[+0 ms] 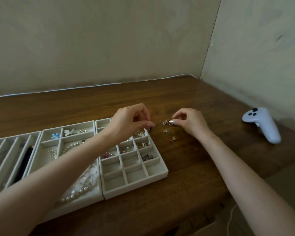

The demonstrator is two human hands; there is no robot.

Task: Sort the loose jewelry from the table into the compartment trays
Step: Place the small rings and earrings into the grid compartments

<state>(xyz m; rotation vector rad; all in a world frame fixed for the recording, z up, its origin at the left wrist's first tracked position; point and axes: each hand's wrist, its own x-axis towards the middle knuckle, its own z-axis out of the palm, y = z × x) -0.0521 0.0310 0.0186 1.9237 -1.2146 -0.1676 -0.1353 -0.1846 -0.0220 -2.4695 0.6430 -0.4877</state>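
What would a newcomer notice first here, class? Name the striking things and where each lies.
Two bare hands meet mid-table: the right hand is at a scatter of small gold pieces on the table, the left hand hovers over the far corner of the grid tray. A pearl strand lies in the middle tray, left; a white controller rests far right.

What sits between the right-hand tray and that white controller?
Head view: loose jewelry, the right hand pinching a piece, then bare table.
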